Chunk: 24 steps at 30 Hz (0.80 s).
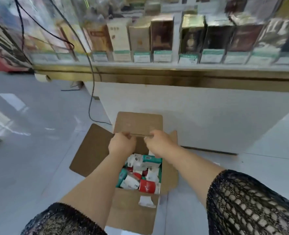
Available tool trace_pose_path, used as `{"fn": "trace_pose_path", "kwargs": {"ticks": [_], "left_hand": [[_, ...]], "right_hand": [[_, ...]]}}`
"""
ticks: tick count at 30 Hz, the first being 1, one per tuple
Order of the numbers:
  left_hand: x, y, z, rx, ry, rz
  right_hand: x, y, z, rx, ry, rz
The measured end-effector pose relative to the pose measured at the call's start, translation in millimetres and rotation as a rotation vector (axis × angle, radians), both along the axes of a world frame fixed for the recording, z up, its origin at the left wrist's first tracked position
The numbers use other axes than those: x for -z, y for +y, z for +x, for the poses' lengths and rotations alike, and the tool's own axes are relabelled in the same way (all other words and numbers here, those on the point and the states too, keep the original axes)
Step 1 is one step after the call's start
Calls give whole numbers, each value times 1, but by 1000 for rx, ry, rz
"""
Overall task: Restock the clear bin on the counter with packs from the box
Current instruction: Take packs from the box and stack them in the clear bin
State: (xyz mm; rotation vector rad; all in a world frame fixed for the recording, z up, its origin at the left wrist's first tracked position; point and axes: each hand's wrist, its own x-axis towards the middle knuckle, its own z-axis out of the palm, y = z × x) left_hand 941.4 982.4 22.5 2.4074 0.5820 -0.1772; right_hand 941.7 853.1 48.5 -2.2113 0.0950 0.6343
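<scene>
Nearest the head camera, sleeves (252, 206) of black open-mesh knit fill the two bottom corners. Bare forearms reach forward and down from them over a brown cardboard box (131, 212) that stands open on the floor (30, 158), which is pale, glossy and softly reflective. The box's near wall is plain board with a torn white label stuck near its top edge. Inside lies a loose jumble of small packs (145, 172), soft-looking rectangular bundles wrapped in white, teal and red film, tilted every way and touching one another. A side flap (91, 150) is folded out flat to the left. The far flap (138, 122) stands up, a rectangle with rounded corners, and both hands are at its lower edge. The left hand (121, 144) has its fingers curled round that edge, and the right hand (159, 143), just beside it, pinches the same edge between curled fingers and thumb. Beyond the box rises the desk (199, 116), with a smooth white front, a brass-coloured band along the top and a glass case above. Behind the glass, tall upright cartons (162, 36) in cream, tan and dark brown stand in a row, each with a small green-and-white label (162, 55) at its foot; the print is too blurred to read. A thin black cable (91, 99) hangs down the desk's left end to the floor.
</scene>
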Motion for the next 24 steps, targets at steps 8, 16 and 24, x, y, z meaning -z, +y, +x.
{"fn": "trace_pose_path", "kwargs": {"ticks": [8, 16, 24], "left_hand": [[125, -6, 9, 55, 94, 40], [200, -10, 37, 169, 182, 68], [258, -5, 62, 263, 248, 84]], "right_hand": [[93, 5, 3, 37, 59, -44], [132, 11, 17, 50, 93, -48], [149, 13, 31, 59, 138, -68]]}}
